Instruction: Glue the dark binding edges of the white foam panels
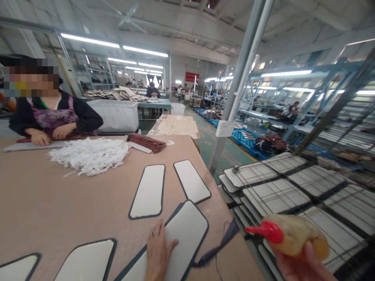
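Note:
My left hand (pixel 158 251) lies on a pale panel with a dark border (pixel 186 238), near the front of the table. Its thumb stretches across the panel's face, apart from the fingers at the left edge; a ring is on one finger. My right hand (pixel 304 263) is wrapped round a squeeze bottle (pixel 301 234) of yellowish liquid, tilted with its red nozzle pointing left. The bottle is above the stacked panels, right of the table. Two similar panels, a left one (pixel 148 191) and a right one (pixel 191 181), lie beyond my left hand.
A heap of white strips (pixel 90 154) and a brown bundle (pixel 146 143) lie on the table (pixel 88 207). More panels (pixel 88 259) are at front left. A co-worker (pixel 52 113) works across the table. A metal post (pixel 234 89) and wire rack with panels (pixel 278 195) stand right.

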{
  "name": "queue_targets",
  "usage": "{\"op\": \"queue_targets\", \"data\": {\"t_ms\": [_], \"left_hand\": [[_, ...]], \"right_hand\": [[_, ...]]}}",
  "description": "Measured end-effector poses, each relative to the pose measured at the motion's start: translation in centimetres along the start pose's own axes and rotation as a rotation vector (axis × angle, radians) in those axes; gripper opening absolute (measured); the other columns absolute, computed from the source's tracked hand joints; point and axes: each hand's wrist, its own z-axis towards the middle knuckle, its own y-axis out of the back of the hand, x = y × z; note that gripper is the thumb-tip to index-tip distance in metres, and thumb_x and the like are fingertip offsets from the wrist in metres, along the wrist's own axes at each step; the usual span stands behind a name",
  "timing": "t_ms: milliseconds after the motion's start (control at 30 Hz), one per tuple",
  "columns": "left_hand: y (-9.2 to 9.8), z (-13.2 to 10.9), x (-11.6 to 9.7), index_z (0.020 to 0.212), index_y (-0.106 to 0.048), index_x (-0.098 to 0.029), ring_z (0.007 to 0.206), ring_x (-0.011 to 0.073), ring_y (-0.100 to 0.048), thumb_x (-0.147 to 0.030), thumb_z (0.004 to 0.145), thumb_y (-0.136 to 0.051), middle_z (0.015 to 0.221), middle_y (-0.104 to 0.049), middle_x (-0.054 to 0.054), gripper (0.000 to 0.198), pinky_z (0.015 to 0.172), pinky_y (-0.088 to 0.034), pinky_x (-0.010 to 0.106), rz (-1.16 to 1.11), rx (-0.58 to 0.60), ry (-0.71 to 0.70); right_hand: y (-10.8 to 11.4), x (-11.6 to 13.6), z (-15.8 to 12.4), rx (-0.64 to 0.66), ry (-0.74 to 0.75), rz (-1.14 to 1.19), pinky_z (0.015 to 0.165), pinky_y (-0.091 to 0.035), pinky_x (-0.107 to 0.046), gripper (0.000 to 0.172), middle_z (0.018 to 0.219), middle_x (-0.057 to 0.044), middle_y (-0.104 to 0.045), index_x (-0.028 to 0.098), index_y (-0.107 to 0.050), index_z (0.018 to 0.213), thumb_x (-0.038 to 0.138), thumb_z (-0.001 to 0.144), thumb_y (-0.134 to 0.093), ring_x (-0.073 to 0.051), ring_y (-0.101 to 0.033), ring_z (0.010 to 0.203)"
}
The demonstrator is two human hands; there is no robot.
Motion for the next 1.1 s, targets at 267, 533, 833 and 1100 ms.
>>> {"op": "queue_targets", "data": {"t_ms": [267,533,833,1100], "left_hand": [[2.8,-1.0,-0.7,0.127,-0.049,-0.02,0.099,0.0234,-0.062,-0.013,0.08,-0.055,0.113,-0.065,0.01,0.048,0.077,-0.052,0.036,-0.089,-0.233,-0.351],[5.5,-4.2,-5.3,0.115,-0.06,-0.023,0.094,0.0202,-0.06,-0.006,0.082,-0.048,0.102,-0.067,0.007,0.04,0.084,-0.042,0.035,-0.022,-0.284,-0.417],[6.8,-5.4,-7.5,0.126,-0.054,-0.025,0.084,0.0156,-0.064,-0.011,0.088,-0.042,0.094,-0.072,0.003,0.042,0.097,-0.027,0.04,0.079,-0.228,-0.389],[6.1,-4.3,-7.2,0.114,-0.064,-0.026,0.091,0.0163,-0.065,-0.014,0.091,-0.047,0.106,-0.072,0.002,0.032,0.095,-0.032,0.039,0.196,-0.305,-0.464]], "right_hand": [[-0.2,1.4,1.9,0.181,-0.062,-0.006,0.061,-0.061,-0.032,0.069,0.11,-0.006,-0.07,0.024,-0.064,0.115,0.02,0.049,-0.085,-0.024,-0.071,0.078],[0.7,3.8,2.4,0.224,-0.081,0.014,0.062,-0.061,-0.027,0.079,0.103,-0.005,-0.072,0.022,-0.066,0.109,0.017,0.035,-0.093,-0.021,-0.071,0.076],[0.6,4.7,3.4,0.387,-0.026,-0.049,0.067,-0.06,-0.026,0.063,0.1,0.0,-0.073,0.025,-0.068,0.105,0.021,0.047,-0.09,-0.02,-0.071,0.079],[0.9,4.6,5.6,0.502,-0.005,-0.078,0.073,-0.058,-0.026,0.051,0.11,0.0,-0.07,0.025,-0.064,0.113,0.026,0.065,-0.081,-0.019,-0.069,0.087]]}}
